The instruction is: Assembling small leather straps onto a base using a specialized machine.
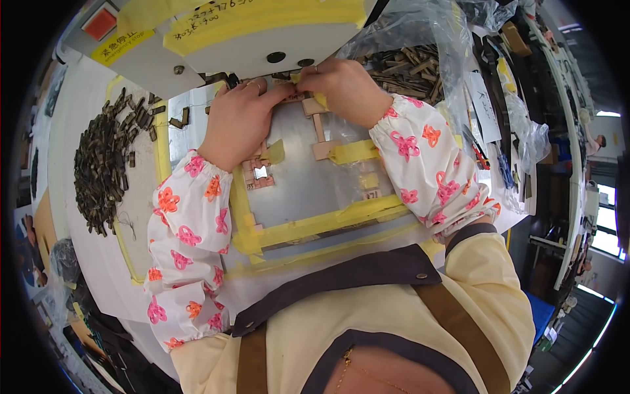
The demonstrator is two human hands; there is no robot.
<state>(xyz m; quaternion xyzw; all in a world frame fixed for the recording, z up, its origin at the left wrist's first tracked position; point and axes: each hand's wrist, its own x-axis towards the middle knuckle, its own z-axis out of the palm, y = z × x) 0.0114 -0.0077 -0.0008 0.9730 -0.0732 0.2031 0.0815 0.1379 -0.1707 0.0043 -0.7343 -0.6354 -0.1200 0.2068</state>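
My left hand [241, 117] reaches under the front of a machine head [262, 49], its fingers bent and its tips partly hidden. Close beside it on the right, my right hand [348, 90] has its fingers drawn together. Both sets of fingertips meet around a small tan piece [293, 98]; what they pinch is too small and covered to make out. Beneath them lies a grey metal plate [289, 187] edged with yellow tape [315, 226]. Small pinkish-tan pieces [323, 150] are stuck on it, and a block of them [258, 176] sits below my left wrist.
Many small dark brown pieces [98, 167] are heaped on the white table at the left. More brown strips [410, 72] lie in a clear plastic bag [459, 59] at the far right. A red button [100, 23] is on the machine. Pens and tools [504, 172] lie by the right edge.
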